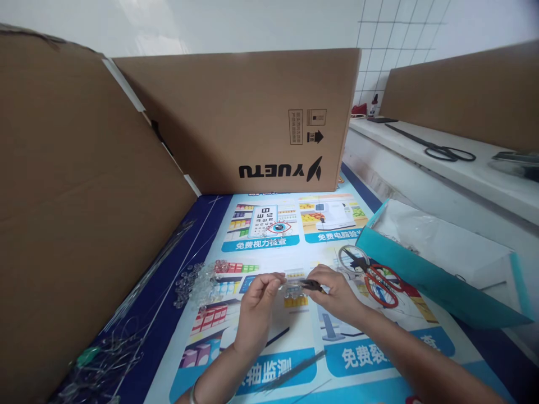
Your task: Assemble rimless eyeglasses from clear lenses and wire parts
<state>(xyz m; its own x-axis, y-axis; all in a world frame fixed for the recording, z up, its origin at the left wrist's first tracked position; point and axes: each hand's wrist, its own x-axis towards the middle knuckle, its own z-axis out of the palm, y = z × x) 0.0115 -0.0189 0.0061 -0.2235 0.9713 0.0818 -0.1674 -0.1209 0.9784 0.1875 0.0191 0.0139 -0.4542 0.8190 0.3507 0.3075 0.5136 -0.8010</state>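
Low over the table point(295, 235), my left hand point(259, 306) pinches one end of a clear beaded piece point(292, 289), and my right hand point(337, 294) is clamped on a small dark tool point(311, 285) touching it. Red-handled scissors point(379, 280) lie just right, loose clear beads point(197, 280) left. Beyond stands a cardboard box point(252, 118).

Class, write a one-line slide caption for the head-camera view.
The left hand and right hand pinch clear beads and a dark tool above a printed mat, red-handled scissors alongside.
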